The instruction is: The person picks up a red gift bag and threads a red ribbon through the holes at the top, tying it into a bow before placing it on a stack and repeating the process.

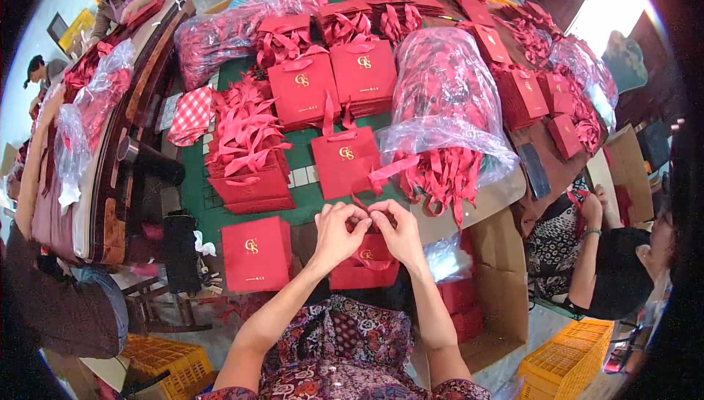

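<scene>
In front of me a red paper gift bag (364,274) with gold print lies at the table's near edge, a ribbon handle looped across it. Just above its top my left hand (339,230) and my right hand (396,230) meet, fingertips pinched on a red ribbon. The fingers partly cover the ribbon, so its knot or end cannot be made out. Beyond them another red bag (346,162) lies flat with its ribbon handle up. To the left is a stack of plain-edged red bags (256,255). A clear plastic sack (447,85) spills red ribbons (444,176) at the right.
Left of centre, ribboned bags (249,187) are piled on the green table mat (304,203). A dark cylindrical flask (150,159) and a checked cloth (192,116) lie farther left. A phone (534,170) and cardboard box (499,283) are at right. Several people work around the tables.
</scene>
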The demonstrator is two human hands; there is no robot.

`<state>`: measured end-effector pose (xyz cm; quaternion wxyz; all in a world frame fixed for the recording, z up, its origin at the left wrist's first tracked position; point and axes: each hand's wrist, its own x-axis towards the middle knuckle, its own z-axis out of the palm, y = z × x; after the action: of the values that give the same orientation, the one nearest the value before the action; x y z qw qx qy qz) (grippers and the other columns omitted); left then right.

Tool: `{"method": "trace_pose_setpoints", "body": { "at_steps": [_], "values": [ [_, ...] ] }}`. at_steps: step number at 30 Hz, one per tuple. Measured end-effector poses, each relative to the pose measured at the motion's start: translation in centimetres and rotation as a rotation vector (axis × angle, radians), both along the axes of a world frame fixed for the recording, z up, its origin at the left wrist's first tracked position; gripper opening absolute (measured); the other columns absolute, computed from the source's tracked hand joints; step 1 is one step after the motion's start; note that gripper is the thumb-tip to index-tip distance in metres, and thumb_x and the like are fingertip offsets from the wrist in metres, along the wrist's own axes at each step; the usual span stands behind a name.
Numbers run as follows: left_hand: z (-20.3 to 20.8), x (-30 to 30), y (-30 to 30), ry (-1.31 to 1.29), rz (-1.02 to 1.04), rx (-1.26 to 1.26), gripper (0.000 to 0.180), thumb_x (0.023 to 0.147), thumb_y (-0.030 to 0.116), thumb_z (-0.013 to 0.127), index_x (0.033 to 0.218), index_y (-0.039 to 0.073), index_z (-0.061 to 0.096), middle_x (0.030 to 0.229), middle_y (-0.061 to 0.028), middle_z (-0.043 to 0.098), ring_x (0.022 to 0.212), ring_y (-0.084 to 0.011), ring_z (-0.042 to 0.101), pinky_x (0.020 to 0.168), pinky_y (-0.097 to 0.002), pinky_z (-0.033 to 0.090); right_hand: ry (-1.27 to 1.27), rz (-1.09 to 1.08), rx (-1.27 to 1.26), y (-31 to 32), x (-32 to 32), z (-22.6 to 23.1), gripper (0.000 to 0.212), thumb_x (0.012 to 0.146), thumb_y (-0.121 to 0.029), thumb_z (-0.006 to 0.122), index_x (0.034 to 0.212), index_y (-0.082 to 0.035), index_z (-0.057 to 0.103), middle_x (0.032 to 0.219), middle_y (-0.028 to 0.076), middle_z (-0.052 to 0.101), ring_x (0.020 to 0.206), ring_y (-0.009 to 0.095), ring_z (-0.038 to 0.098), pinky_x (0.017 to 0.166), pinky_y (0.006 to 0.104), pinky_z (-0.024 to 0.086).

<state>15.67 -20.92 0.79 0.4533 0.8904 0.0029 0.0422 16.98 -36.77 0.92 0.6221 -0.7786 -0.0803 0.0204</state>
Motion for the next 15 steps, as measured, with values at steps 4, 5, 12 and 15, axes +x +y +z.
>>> {"method": "trace_pose_setpoints", "body": {
  "at_steps": [4, 5, 12, 15],
  "values": [
    [0.4, -0.5, -0.1, -0.305, 0.029, 0.102, 0.01, 0.08, 0.022, 0.077, 0.087, 0.015, 0.074, 0.095, -0.0046, 0.063, 0.095, -0.0256, 0.056, 0.085, -0.0411, 0.041, 0.053, 0.005, 0.064, -0.7, 0.4, -0.6, 0.01, 0.097, -0.009, 0.059, 0.102, -0.001, 0.063, 0.084, 0.003, 0.064, 0.077, 0.009, 0.059, 0.071, 0.0264, 0.049],
    [0.6, -0.7, 0.4, -0.277, 0.025, 0.075, 0.023, 0.083, 0.023, 0.077, 0.103, 0.013, 0.071, 0.107, -0.0094, 0.061, 0.103, -0.0283, 0.055, 0.091, -0.0423, 0.042, 0.078, -0.024, 0.119, -1.0, 0.4, -0.8, 0.01, 0.098, -0.01, 0.059, 0.103, -0.001, 0.063, 0.082, 0.0, 0.061, 0.076, 0.007, 0.055, 0.07, 0.0249, 0.047],
    [-2.3, -3.8, 2.8, 0.074, -0.049, -0.245, 0.058, 0.09, 0.028, 0.074, 0.133, 0.001, 0.046, 0.125, -0.0236, 0.06, 0.112, -0.0331, 0.063, 0.095, -0.0422, 0.05, 0.206, -0.16, 0.34, -2.5, 0.9, -2.1, 0.011, 0.1, -0.015, 0.058, 0.103, -0.005, 0.064, 0.079, -0.008, 0.053, 0.069, 0.002, 0.044, 0.06, 0.0199, 0.036],
    [0.2, -5.0, 2.8, 0.148, -0.188, -0.2, 0.064, 0.086, 0.024, 0.077, 0.134, 0.002, 0.041, 0.118, -0.0258, 0.064, 0.113, -0.0376, 0.065, 0.093, -0.0441, 0.051, 0.234, -0.176, 0.343, -2.5, 1.1, -3.0, 0.012, 0.101, -0.016, 0.059, 0.104, -0.006, 0.064, 0.078, -0.009, 0.053, 0.066, 0.001, 0.043, 0.058, 0.0201, 0.036]
  ]
}}
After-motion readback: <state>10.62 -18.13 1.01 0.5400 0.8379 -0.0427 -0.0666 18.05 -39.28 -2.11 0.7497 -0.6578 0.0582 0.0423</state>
